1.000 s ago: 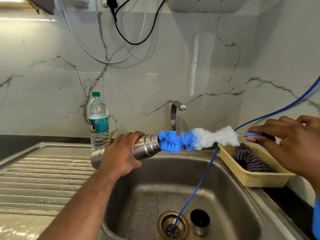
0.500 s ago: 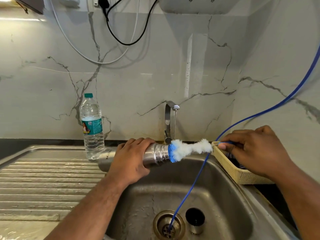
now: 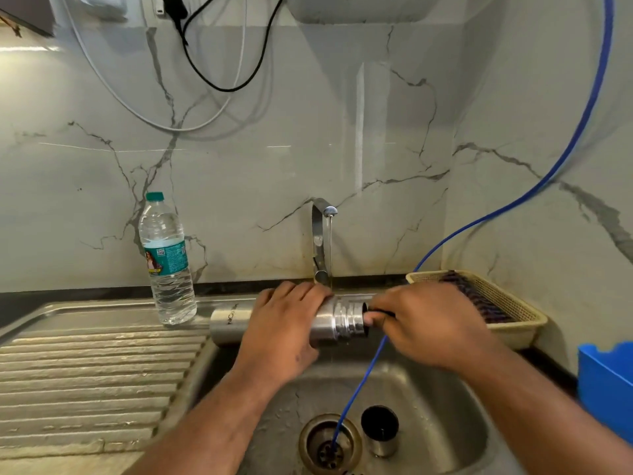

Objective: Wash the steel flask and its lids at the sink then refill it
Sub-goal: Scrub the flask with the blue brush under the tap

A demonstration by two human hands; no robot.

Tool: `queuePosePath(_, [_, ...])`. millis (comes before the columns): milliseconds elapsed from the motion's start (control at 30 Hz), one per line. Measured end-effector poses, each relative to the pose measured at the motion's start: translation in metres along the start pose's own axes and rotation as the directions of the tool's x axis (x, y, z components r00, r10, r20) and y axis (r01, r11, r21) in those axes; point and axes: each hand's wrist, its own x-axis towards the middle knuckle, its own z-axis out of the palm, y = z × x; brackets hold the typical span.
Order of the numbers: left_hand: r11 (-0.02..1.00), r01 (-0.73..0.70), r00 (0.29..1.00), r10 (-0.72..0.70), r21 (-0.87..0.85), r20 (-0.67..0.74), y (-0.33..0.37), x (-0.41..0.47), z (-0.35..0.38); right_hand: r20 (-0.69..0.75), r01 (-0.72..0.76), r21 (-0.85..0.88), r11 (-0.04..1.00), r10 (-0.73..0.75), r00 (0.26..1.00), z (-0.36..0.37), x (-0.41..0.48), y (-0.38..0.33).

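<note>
Steel: we count one flask (image 3: pixel 233 323), one lid cup (image 3: pixel 380 430) standing low in the sink (image 3: pixel 445 406), one plastic bottle (image 3: pixel 168 262) at left. The flask lies level across mid-frame over the sink, mouth pointing right. Our left hand (image 3: pixel 284 330) wraps its body; our right hand (image 3: pixel 428 323) curls round a dark handle (image 3: pixel 382 311) at the mouth

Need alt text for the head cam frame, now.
A person's left hand grips a steel flask held sideways over the sink, while the right hand pinches a thin handle at its mouth. The tap runs a thin stream; a steel lid stands by the drain, where a blue hose ends.
</note>
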Motion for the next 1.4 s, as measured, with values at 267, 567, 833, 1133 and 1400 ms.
queuePosePath(267, [0.984,0.16,0.987,-0.158,0.074,-0.035,-0.044,0.0,-0.016,-0.027,-0.134,0.056,0.989,0.136,0.99,-0.017,-0.009,0.043])
queuePosePath(567, [0.995,0.094,0.995,-0.093,0.037,-0.038,-0.034,-0.003,-0.001,0.081,-0.078,-0.027,0.997,0.08,0.993,-0.01,-0.004,0.023])
queuePosePath(833, [0.988,-0.123,0.978,0.137,0.097,-0.157,-0.005,0.002,-0.006,0.394,-0.312,0.642,0.701,0.049,0.918,0.032,0.003,0.017])
queuePosePath(1133, [0.987,0.149,0.988,-0.145,0.059,-0.061,-0.037,-0.001,-0.014,0.082,-0.132,0.166,0.977,0.12,0.989,-0.018,-0.007,0.022])
queuePosePath(1400, [0.999,-0.027,0.998,0.025,-0.028,-0.063,-0.01,0.0,-0.001,0.015,0.038,-0.105,0.994,-0.037,0.999,-0.022,-0.01,-0.01])
